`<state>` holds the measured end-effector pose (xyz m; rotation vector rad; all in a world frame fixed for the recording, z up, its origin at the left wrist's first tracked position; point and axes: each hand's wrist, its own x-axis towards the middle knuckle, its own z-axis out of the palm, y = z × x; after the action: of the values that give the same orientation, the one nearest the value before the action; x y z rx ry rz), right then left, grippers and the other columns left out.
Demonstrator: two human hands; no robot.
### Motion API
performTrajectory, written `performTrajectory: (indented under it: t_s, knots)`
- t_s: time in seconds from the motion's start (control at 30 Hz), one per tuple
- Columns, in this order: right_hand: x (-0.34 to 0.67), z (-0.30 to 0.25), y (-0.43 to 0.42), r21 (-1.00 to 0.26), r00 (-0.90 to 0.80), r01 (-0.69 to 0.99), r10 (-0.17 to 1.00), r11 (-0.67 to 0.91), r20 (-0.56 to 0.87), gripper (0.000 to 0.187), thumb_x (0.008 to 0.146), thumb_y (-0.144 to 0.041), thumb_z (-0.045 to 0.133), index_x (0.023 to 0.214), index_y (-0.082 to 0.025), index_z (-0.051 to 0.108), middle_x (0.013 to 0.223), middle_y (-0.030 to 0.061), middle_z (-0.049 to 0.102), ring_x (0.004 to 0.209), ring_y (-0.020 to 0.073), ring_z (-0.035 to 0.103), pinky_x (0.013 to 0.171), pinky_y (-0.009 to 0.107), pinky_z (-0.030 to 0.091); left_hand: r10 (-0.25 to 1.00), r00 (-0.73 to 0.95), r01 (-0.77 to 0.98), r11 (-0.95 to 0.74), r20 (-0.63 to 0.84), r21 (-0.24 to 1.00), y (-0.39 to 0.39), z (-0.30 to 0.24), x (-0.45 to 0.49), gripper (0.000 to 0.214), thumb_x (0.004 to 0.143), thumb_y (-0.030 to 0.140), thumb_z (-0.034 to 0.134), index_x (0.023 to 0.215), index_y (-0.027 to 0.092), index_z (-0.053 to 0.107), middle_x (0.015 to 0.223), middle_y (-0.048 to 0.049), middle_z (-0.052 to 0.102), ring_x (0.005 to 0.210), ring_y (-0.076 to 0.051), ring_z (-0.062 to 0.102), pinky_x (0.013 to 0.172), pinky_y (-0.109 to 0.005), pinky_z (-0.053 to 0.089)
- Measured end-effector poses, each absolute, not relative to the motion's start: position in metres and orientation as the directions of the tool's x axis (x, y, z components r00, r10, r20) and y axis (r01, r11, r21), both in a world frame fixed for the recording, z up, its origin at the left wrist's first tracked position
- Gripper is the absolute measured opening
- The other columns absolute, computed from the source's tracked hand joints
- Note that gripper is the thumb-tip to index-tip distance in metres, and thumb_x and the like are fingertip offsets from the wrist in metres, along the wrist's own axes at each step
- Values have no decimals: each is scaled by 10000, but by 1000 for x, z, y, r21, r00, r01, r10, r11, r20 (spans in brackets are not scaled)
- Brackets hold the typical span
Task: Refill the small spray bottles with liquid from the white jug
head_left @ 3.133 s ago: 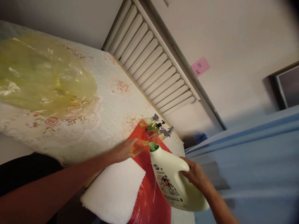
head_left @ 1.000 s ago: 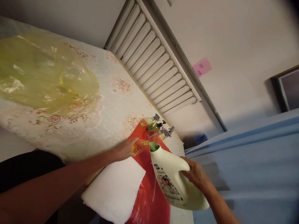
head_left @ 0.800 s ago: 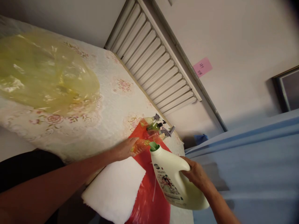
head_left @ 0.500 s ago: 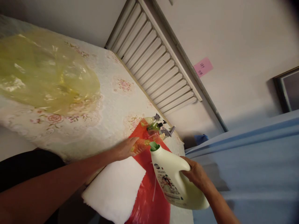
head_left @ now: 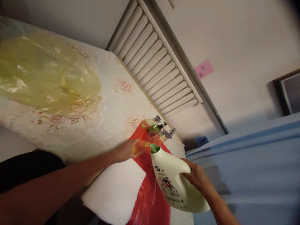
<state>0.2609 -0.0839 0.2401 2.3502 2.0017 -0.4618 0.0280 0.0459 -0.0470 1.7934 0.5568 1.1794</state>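
Observation:
My right hand point(head_left: 196, 177) is wrapped round the handle of a large cream detergent jug point(head_left: 174, 181) with a green spout, tilted so the spout meets the mouth of a small clear bottle point(head_left: 141, 147) with amber liquid. My left hand point(head_left: 123, 150) is closed round that small bottle, which stands on a red plastic sheet point(head_left: 148, 200). Two or three spray bottles point(head_left: 156, 126) with grey triggers stand just behind it on the same sheet.
A floral tablecloth point(head_left: 110, 109) covers the table. A crumpled yellow plastic bag point(head_left: 44, 75) lies at its far left. A white foam pad point(head_left: 114, 190) sits beside the red sheet. Behind are a slatted radiator cover point(head_left: 157, 68), a pink note point(head_left: 203, 69) and blue cloth point(head_left: 253, 162).
Almost nothing differs: both hands keep their grip and the jug stays tilted at the small bottle; only the camera has shifted slightly.

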Motion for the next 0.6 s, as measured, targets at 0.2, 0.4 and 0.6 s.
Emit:
performTrajectory:
  t_s: [0.2, 0.4, 0.6]
  knots:
    - [261, 239, -82, -177, 150, 965, 959, -195, -240, 520, 640, -162, 495, 1122, -181, 689, 865, 4, 740, 813, 221, 674, 664, 260, 514, 800, 434, 32, -473, 415, 880, 46, -52, 34, 775, 694, 355, 698, 1391, 322, 361, 1344, -93, 532, 1235, -382, 503, 1026, -562, 397]
    - [261, 241, -82, -185, 162, 960, 957, -210, -242, 525, 641, -164, 496, 1130, -189, 687, 877, 3, 748, 829, 233, 683, 699, 281, 526, 794, 439, 23, -478, 421, 878, 45, -46, 31, 775, 680, 338, 709, 1383, 351, 382, 1313, -95, 550, 1221, -389, 512, 1018, -596, 397]
    - [262, 241, -81, -177, 142, 966, 959, -189, -246, 500, 643, -168, 506, 1103, -190, 699, 894, -3, 752, 846, 223, 685, 711, 265, 526, 788, 431, 10, -492, 441, 870, 46, -50, 33, 799, 684, 325, 701, 1400, 380, 351, 1342, -83, 537, 1236, -388, 507, 1024, -594, 394]
